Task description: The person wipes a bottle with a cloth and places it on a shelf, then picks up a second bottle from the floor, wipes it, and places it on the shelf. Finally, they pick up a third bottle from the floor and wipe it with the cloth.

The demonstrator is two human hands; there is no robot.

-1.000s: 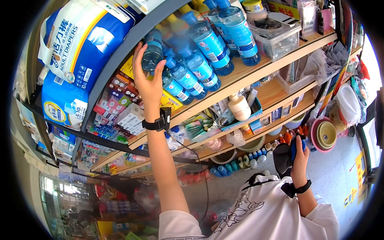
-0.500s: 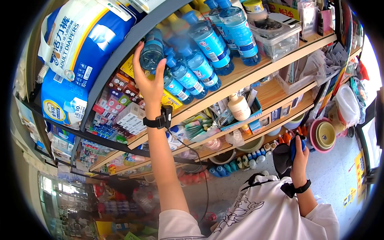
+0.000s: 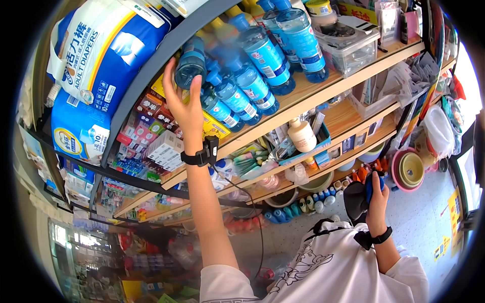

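Note:
My left hand reaches up to the top shelf, its thumb and fingers on either side of the base of a blue bottle. That bottle tilts with its base toward me, at the left end of a group of upright blue-capped bottles with light blue labels. Low on the right, my right hand is closed around a soft-looking black and blue thing, whose kind I cannot tell. Each wrist wears a black band, and a cable hangs from the left one.
A curved grey frame edges the shelf at left, beside a blue pack of adult diapers. Small boxes stand behind it. A clear plastic box sits right of the bottles. Lower shelves hold a cream bottle; basins are stacked at right.
My left hand has shifted slightly left and lower along the bottle's base, and its thumb now overlaps the base. My right hand stays almost where it was, with the same thing in it.

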